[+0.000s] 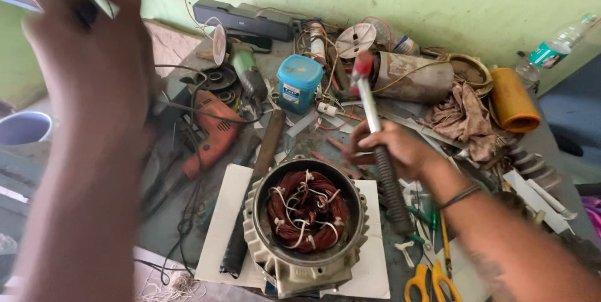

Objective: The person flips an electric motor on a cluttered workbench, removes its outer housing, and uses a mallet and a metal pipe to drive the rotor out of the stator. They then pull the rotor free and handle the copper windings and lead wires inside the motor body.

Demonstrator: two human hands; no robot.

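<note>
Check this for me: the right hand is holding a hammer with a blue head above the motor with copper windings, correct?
Not quite. In the head view, the hammer in the right hand has a red head, not blue. It is indeed held above the motor with copper windings.

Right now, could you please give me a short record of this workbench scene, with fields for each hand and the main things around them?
Right hand: gripped round a hammer with a red head and ribbed black handle, held above the bench
Left hand: raised near the camera, blurred; a dark thing shows at the fingers, kind unclear
Centre: grey metal motor housing with copper-red windings, standing on a white sheet
Behind: blue plastic tub, orange power drill
Near right: yellow-handled scissors
</note>
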